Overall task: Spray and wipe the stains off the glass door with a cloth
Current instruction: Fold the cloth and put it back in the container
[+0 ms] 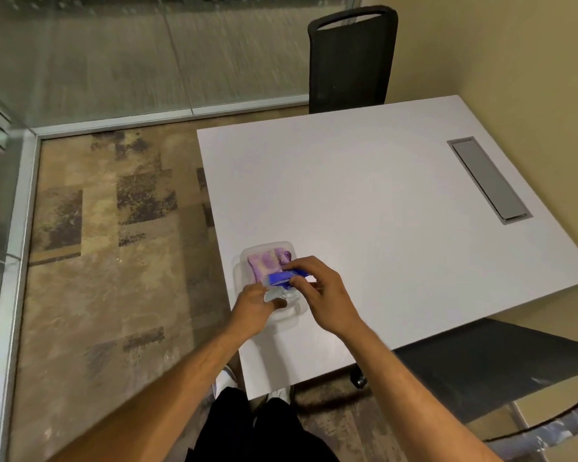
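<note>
My right-hand fingers (302,265) clamp the blue head of the spray bottle (281,281); left hand (256,306) grips its clear body, fingers curled shut around it. Bottle held over a clear plastic tub (247,255) near the white table's (381,195) front-left corner. Purple cloth (269,263) lies folded inside the tub. Glass wall (114,55) well apart, beyond the carpet.

A white table (364,201) carries a clear plastic tray (247,258) near its front-left corner
</note>
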Tool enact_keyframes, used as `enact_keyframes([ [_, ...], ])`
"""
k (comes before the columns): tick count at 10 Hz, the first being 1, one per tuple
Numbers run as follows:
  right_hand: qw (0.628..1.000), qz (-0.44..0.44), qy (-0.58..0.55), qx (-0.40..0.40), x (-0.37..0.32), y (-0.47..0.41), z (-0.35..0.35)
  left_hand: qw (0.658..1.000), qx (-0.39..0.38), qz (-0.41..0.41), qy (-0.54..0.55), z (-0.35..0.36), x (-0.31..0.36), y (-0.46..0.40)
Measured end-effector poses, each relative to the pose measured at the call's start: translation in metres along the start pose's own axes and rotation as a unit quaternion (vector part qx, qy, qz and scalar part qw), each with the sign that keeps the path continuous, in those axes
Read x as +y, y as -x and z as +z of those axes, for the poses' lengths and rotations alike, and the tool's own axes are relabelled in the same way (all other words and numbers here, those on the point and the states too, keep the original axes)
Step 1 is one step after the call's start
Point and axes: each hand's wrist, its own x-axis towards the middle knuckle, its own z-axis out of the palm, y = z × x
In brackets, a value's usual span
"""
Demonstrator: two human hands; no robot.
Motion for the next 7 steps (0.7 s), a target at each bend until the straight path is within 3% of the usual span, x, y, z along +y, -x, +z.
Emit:
enact_keyframes([
  [4, 0.999, 0.030, 0.035, 0.013, 0.032, 0.016, 0.023, 0.999, -0.009, -0.010, 0.030, 0.013, -0.029, -0.003],
  [7, 0.994, 0.065, 0.082, 0.029, 0.011, 0.013, 0.030, 0.993, -0.066, 0.022, -0.092, -0.025, -0.032, -0.001],
])
